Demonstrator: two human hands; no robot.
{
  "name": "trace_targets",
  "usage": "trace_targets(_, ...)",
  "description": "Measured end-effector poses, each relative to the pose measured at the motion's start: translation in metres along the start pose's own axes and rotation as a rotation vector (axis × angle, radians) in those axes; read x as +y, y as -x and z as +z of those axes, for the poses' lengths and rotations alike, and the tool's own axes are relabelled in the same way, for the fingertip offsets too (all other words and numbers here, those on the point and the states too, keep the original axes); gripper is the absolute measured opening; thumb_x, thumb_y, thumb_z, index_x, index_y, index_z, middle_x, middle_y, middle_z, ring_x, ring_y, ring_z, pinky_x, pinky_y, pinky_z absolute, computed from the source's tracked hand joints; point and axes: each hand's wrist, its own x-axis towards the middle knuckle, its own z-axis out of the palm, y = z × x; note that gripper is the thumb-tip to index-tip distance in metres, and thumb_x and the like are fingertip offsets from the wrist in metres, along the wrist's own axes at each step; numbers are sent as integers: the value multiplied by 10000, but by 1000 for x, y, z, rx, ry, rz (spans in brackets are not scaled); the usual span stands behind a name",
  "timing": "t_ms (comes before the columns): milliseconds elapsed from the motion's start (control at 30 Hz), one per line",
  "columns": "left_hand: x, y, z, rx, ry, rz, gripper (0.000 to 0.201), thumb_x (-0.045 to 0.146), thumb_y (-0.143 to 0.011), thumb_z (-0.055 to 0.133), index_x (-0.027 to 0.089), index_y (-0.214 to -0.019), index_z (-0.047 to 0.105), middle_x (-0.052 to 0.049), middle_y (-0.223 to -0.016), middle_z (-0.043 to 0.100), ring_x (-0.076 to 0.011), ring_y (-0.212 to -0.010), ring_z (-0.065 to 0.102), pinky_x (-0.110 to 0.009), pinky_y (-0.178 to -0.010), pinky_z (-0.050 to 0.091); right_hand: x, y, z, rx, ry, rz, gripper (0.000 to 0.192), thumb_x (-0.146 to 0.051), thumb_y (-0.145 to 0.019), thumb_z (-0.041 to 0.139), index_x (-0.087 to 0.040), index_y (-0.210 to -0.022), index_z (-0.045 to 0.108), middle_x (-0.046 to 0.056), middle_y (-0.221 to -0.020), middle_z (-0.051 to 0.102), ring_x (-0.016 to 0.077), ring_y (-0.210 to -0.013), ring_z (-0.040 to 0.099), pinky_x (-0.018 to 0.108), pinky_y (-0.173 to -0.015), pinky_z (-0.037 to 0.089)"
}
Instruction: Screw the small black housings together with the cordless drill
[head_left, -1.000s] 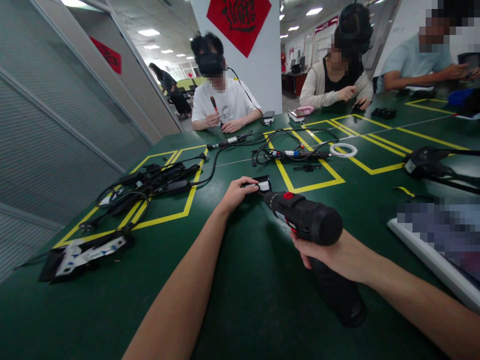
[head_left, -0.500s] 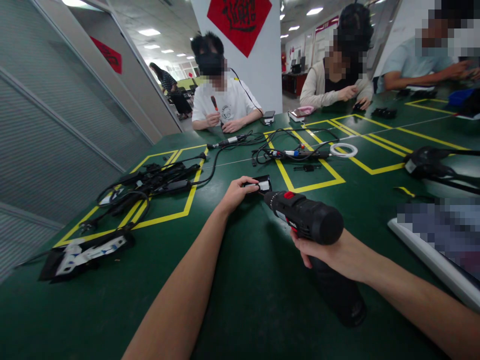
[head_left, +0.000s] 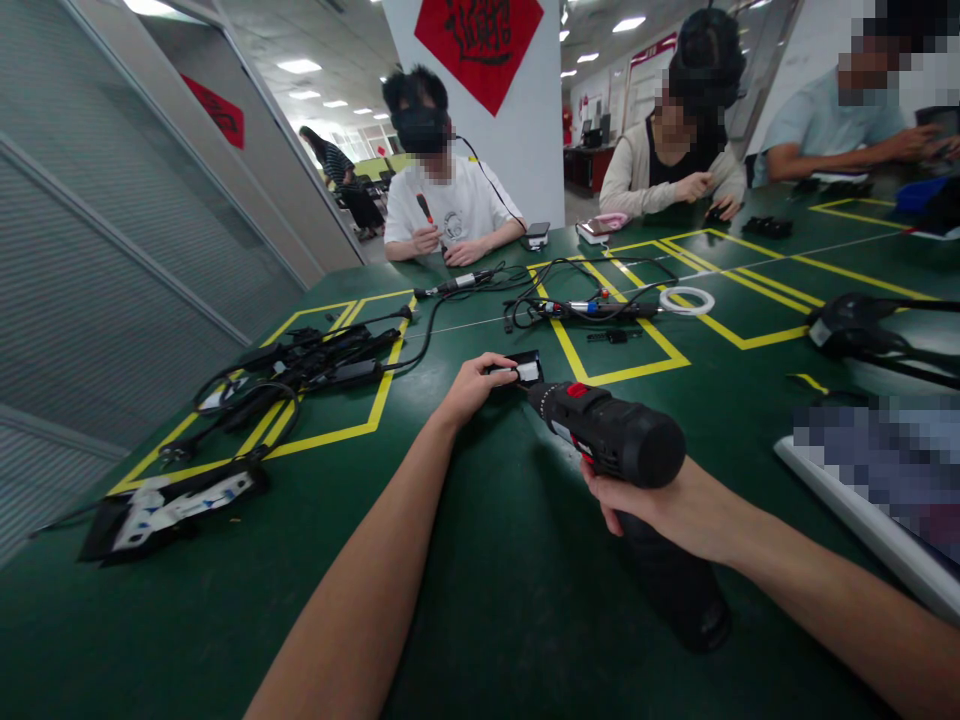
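Desk (head_left: 487, 600) runs under the drill (head_left: 607, 425). Cable bundle (head_left: 356, 372) lies well left of the drill. Right hand (head_left: 664, 505): grip wrapped round the drill's handle. Left hand (head_left: 480, 385), past the drill's nose: grip pinching the black case (head_left: 532, 357) at the drill's tip, white piece (head_left: 528, 371) showing in it. Looks mid-step; tip contact unclear, so can't tell done from left.

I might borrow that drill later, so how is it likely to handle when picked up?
The drill is probably stiff, since its casing looks like hard molded plastic. It seems likely to feel heavy for its size, given the bulky body and thick handle. Laid on its side, it might rock a little, because its back end is rounded.
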Motion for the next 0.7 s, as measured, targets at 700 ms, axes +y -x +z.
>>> trace_targets(700,2,1,1,-8,6,-13,321,367,-645,709,192,-913,692,-45,-1044,654,-214,-968,576,-337,-886,409,3,-1,-2,-2,60,46,117,-223,-780,586,-173,-884,571,-10,-633,603,155,-590,591,298,-616,460)
